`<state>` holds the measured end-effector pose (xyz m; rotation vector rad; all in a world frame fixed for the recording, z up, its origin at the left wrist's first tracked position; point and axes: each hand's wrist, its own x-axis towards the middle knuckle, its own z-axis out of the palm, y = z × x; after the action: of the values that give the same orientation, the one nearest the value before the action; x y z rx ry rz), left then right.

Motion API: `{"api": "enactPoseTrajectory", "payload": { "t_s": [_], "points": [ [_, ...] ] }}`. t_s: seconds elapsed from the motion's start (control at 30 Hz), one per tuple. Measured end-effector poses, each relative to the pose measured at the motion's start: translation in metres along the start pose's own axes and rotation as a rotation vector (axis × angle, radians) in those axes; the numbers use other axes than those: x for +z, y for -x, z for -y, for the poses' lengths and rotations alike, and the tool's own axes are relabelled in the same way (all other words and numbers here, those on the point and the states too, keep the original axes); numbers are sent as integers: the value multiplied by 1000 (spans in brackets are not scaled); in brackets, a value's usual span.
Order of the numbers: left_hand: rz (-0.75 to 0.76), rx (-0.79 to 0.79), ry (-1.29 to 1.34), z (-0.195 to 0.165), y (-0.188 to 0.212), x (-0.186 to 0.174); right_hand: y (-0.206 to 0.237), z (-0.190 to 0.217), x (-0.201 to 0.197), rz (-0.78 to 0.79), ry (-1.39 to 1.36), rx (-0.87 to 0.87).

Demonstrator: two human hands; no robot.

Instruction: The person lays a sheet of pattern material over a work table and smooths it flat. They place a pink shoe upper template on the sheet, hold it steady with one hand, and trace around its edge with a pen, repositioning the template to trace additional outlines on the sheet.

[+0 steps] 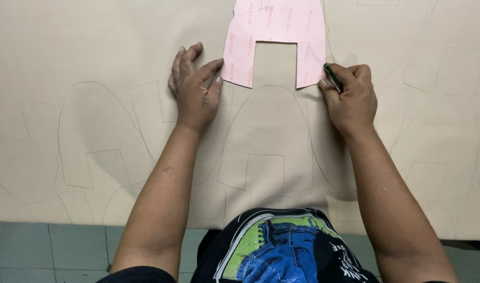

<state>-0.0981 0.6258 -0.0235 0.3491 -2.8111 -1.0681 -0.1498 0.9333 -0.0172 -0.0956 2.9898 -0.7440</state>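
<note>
The thin, light pink card is pinned by spread left hand fingertips; a pen is pinched in the closed right hand

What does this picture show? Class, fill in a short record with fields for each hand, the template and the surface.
Left hand: left hand lies flat, fingers spread, fingertips at the left leg of the pink template
Right hand: right hand grips a dark pen at the template's right leg
Template: pink card with a square notch cut in its lower edge, lying flat
Surface: beige sheet covered in traced outlines of the same shape
</note>
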Motion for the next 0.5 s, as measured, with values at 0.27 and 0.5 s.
{"api": "enactPoseTrajectory", "payload": {
  "t_s": [0.27, 0.5],
  "points": [
    [9, -16, -2, -4, 0, -2, -1, 1, -2, 26, 24, 27],
    [-2, -3, 7, -5, 0, 0, 0, 3, -4, 6, 12, 4]
  ]
}}
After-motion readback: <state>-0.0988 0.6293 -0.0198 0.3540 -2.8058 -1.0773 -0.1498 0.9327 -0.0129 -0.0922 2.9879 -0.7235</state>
